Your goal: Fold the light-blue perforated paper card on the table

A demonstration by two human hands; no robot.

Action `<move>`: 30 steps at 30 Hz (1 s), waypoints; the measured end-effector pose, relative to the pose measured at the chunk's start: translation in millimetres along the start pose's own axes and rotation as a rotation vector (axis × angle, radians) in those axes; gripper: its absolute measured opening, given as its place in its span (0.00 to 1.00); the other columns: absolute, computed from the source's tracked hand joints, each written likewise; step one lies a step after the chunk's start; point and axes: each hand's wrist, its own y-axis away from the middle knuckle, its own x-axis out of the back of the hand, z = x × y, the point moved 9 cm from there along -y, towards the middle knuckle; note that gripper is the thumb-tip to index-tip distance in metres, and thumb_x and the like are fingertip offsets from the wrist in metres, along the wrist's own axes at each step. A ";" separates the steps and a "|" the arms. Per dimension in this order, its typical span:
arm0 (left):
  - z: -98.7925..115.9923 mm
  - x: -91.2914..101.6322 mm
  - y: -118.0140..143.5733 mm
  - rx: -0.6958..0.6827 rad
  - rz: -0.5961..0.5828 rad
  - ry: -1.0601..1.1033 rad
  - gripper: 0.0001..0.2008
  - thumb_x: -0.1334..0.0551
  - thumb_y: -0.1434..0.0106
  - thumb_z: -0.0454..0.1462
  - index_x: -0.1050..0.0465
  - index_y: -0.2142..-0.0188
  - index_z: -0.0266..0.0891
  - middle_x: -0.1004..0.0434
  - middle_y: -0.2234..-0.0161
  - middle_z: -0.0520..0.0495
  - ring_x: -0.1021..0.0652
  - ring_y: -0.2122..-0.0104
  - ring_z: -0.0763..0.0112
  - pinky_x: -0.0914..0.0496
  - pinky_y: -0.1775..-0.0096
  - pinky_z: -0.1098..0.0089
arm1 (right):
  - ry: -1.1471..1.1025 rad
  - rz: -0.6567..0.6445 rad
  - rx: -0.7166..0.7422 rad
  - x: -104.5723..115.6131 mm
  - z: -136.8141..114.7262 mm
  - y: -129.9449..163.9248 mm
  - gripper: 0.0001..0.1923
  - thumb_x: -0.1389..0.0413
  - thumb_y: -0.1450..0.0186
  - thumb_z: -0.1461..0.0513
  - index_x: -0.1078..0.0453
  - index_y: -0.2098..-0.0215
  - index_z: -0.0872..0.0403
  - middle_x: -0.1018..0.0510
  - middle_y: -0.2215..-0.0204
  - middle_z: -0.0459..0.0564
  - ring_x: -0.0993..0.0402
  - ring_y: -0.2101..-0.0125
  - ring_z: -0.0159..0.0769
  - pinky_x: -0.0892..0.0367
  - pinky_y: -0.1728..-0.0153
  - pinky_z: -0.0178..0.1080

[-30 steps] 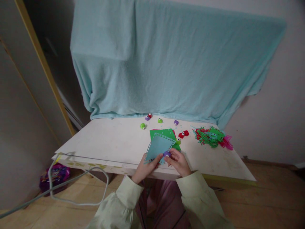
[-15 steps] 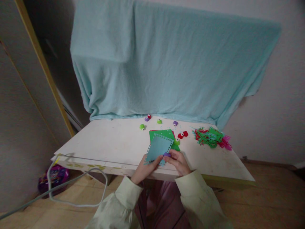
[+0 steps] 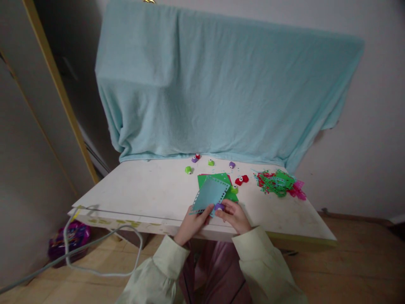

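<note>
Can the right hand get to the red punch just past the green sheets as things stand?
Probably yes. The right hand grips a small purple punch at the blue sheet, so it is occupied, but the table between it and the red punch looks open, with only a small green punch nearby.

Place: you are in a room of a home, at a makeshift craft spot.
Work surface: a worn white board [image 3: 152, 190] serves as your table, its near edge chipped and stained.
Backdrop: a pale blue blanket [image 3: 221, 84] hangs over the wall behind the table's far edge.
Floor: bare wooden boards [image 3: 363, 261] run under the table.
Left side: a door with a yellow wooden frame [image 3: 50, 80] stands beside the table's left edge.
Craft signs: small coloured paper punches [image 3: 209, 162] sit along the far edge, and punched paper scraps [image 3: 278, 182] pile near the far right corner.
Loose bits: a grey cable [image 3: 95, 245] trails off the near left corner.
</note>
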 end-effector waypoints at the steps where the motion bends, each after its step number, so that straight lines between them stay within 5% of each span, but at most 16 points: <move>1: 0.6 0.4 0.2 0.002 0.002 -0.007 0.21 0.49 0.36 0.48 0.37 0.81 0.38 0.35 0.84 0.54 0.31 0.81 0.74 0.37 0.72 0.74 | 0.001 -0.001 0.003 -0.5 -0.8 0.4 0.16 0.36 0.47 0.57 0.32 0.64 0.54 0.28 0.74 0.44 0.35 0.77 0.29 0.42 0.81 0.30; 16: 10.8 7.8 0.9 -0.084 0.079 -0.079 0.15 0.46 0.38 0.44 0.29 0.74 0.38 0.29 0.80 0.52 0.31 0.77 0.71 0.37 0.71 0.74 | 0.039 0.009 -0.004 -3.7 -5.3 3.7 0.18 0.36 0.47 0.55 0.31 0.61 0.53 0.25 0.71 0.46 0.34 0.76 0.31 0.43 0.80 0.31; 30: 17.8 5.8 2.2 -0.007 -0.011 -0.018 0.19 0.47 0.38 0.47 0.32 0.79 0.38 0.36 0.83 0.53 0.35 0.81 0.74 0.39 0.76 0.75 | 0.041 -0.009 0.054 -6.6 -15.3 4.4 0.16 0.39 0.44 0.54 0.31 0.61 0.53 0.28 0.73 0.46 0.35 0.75 0.31 0.43 0.80 0.31</move>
